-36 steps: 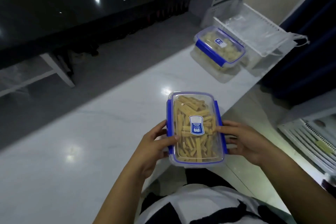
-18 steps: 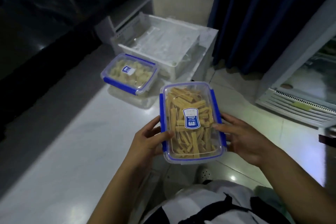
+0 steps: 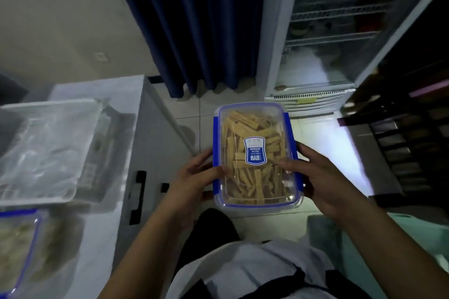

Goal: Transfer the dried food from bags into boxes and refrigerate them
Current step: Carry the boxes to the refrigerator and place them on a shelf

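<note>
A clear plastic box with a blue-clipped lid (image 3: 256,156), full of tan dried sticks, sits mid-frame, held above the tiled floor (image 3: 315,133). The left hand (image 3: 194,178) and the right hand (image 3: 323,178) each have their grip clamped on a long side of it. An open white fridge (image 3: 323,39) stands upper right. The white table (image 3: 116,201) at left carries a second blue-lidded box (image 3: 17,247).

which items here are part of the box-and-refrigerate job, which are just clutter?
Job: box held by left hand and right hand; open fridge; second box; tray of bags.
Clutter: curtain; dark shelf.
</note>
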